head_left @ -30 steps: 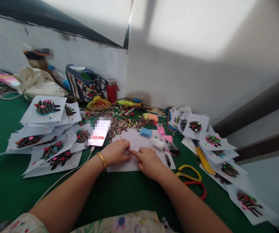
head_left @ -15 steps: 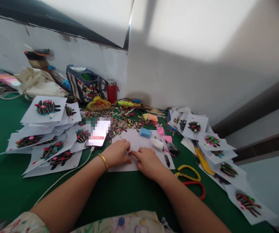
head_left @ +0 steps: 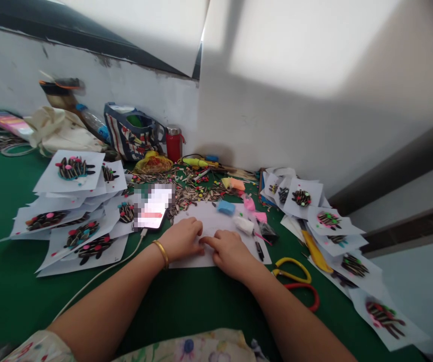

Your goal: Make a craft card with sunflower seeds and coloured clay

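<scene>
A sheet of white paper [head_left: 208, 211] lies on the green table, and both hands rest on its lower part. Bent fingers and a gold bangle mark my left hand [head_left: 184, 236] at the left. From the right comes my right hand [head_left: 229, 249], its index finger reaching to the left fingertips and its other fingers curled. Anything held between the fingertips is hidden or too small to make out. On the paper's right side sit a blue clay packet [head_left: 226, 207], a white clay packet [head_left: 244, 224] and a black pen [head_left: 259, 249].
A phone [head_left: 154, 208] on a cable stands left of the paper. Scissors [head_left: 295, 271] with yellow and red handles lie right. Stacked seed-decorated cards [head_left: 75, 168] flank both sides, with more cards [head_left: 355, 264] at right. Loose seeds [head_left: 186, 193] and a red flask [head_left: 173, 143] are behind.
Both hands hold nearly the same place and pose on the paper. The whole view has shifted very slightly; nothing else has visibly moved.
</scene>
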